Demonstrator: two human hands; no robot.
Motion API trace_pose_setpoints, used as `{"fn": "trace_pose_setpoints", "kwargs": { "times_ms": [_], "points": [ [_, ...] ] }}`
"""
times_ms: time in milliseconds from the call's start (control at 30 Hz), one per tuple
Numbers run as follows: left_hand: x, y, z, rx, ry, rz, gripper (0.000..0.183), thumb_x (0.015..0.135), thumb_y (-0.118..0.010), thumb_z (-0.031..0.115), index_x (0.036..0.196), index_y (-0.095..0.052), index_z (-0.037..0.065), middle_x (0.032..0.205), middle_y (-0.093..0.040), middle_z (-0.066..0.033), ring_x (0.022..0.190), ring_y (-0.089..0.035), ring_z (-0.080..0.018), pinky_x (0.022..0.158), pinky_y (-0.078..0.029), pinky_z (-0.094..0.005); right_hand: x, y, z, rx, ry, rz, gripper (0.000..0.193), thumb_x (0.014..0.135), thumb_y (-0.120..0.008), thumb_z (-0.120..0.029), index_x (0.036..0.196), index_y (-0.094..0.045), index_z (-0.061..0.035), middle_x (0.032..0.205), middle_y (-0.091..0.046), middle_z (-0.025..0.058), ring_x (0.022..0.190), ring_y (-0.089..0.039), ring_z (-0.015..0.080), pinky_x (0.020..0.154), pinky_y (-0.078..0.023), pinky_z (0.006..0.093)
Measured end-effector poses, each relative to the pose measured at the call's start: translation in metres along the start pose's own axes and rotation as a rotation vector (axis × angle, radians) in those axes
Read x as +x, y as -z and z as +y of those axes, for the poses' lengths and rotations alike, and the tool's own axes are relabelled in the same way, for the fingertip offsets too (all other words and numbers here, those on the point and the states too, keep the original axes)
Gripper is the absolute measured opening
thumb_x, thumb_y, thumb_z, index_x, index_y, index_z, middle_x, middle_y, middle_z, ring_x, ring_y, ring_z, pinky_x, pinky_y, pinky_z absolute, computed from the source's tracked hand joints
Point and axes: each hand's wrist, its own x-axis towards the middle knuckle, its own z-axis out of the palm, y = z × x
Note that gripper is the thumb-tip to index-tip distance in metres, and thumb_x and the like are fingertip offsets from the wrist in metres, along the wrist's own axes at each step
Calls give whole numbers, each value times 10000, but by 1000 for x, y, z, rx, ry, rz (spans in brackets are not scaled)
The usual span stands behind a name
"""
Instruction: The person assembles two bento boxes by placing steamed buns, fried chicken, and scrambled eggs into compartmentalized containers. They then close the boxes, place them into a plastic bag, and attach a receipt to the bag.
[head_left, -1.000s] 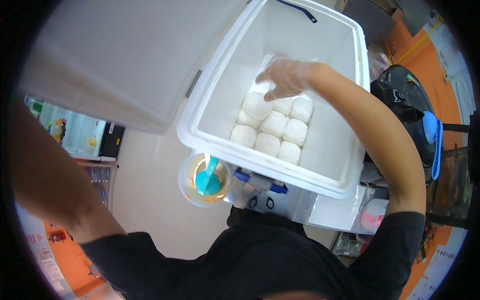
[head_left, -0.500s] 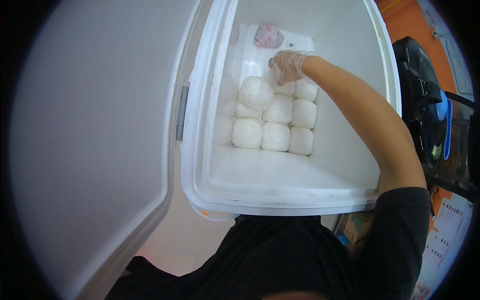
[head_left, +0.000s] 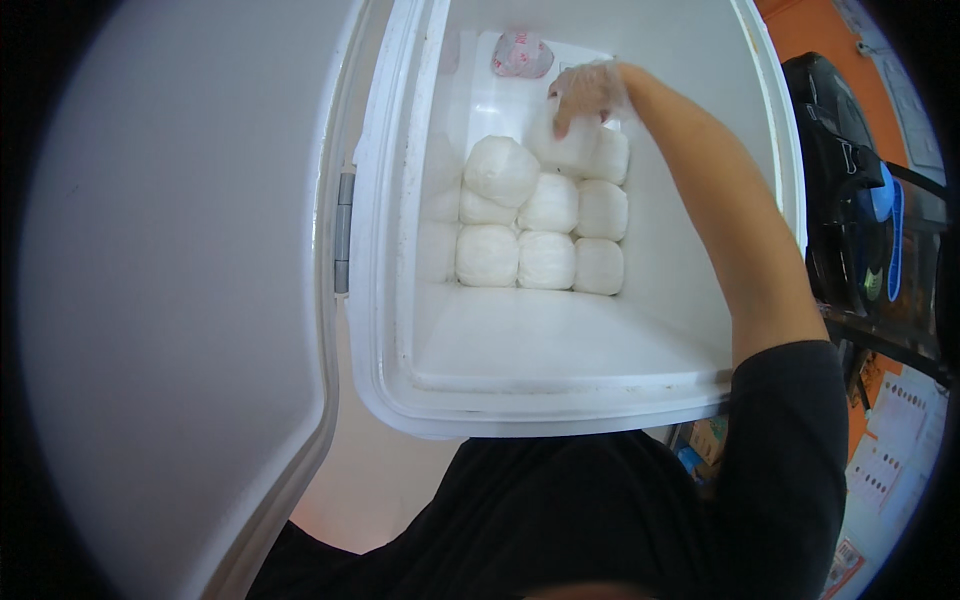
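Note:
My right hand (head_left: 585,92), in a clear plastic glove, reaches deep into a white chest freezer (head_left: 500,400). Its fingers are closed over the top of a white rounded bundle (head_left: 563,150), which looks slightly blurred and raised over its neighbours. Several similar white bundles (head_left: 547,259) sit side by side in rows below. One round bundle (head_left: 502,171) rests on top of another at the left of the rows. What is inside their pale wrapping I cannot tell. My left hand is out of view.
A clear bag with red print (head_left: 522,55) lies at the freezer's far end. The raised lid (head_left: 190,250) fills the left side, joined by a grey hinge (head_left: 344,232). A black bag-like object (head_left: 835,150) and a blue-handled tool (head_left: 895,240) are outside, at the right.
My right hand has moved slightly right and up in the picture, and the white bundle under it now shows larger and raised. The whole view has shifted a little.

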Motion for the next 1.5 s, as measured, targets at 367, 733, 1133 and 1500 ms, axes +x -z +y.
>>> {"fn": "trace_pose_setpoints", "kwargs": {
  "times_ms": [367,733,1133,1500],
  "points": [
    [14,14,22,-9,-76,60,694,692,-727,81,1360,-541,51,1302,-589,-242,1206,-574,-374,1023,-464,-449,5,-12,43,226,-277,-295,907,671,-894,-233,1500,-525,-225,1312,-637,150,1227,-595,270,876,-553,455],
    [52,57,102,-20,-332,211,778,690,-714,60,1436,-492,59,1381,-550,-260,1288,-534,-384,1092,-428,-444,-12,-13,-15,-35,-67,-179,740,675,-914,-239,1357,-637,-161,1368,-627,171,1256,-605,288,934,-567,426],
    [9,174,342,62,-742,393,872,687,-700,37,1519,-440,67,1466,-507,-279,1377,-490,-396,1167,-389,-439,-286,0,-12,612,857,220,584,690,-917,-221,1227,-729,-89,1368,-642,170,1206,-650,296,916,-591,417],
    [-7,87,491,441,-452,299,1077,650,-782,62,1613,-305,145,1561,-418,-292,1470,-377,-450,1210,-366,-468,-456,-478,342,2347,774,797,633,851,-743,-178,1417,-513,-12,1340,-627,185,1229,-636,321,1085,-493,512]
  ]
}}
